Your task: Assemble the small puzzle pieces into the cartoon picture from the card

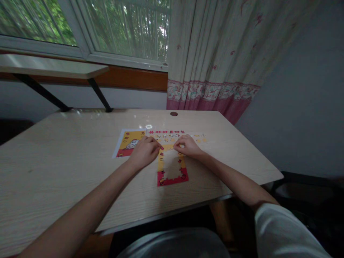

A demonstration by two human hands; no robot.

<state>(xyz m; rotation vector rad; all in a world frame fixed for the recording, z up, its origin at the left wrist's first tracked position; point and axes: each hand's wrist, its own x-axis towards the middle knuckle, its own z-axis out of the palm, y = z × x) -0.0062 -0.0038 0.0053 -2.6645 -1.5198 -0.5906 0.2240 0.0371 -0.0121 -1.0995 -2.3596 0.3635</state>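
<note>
A jigsaw puzzle border (160, 165) in yellow and red lies on the table, with bare wood showing inside it. At its top left corner, the fingers of my left hand (145, 153) are pinched together on a small piece with a red patch (162, 148). My right hand (186, 146) is at the top right corner, thumb and forefinger pressed together; whatever they hold is too small to make out. Behind both hands, loose puzzle pieces (166, 132) lie in rows, partly hidden by my fingers. A printed picture (126, 144) in yellow and red lies left of the border, partly covered by my left hand.
The wooden table (67, 157) has its front edge close to my body. A raised shelf (53, 66) on black legs stands at the back left. A round dark grommet (173, 114) is near the back edge. Behind are a window and a curtain (209, 71).
</note>
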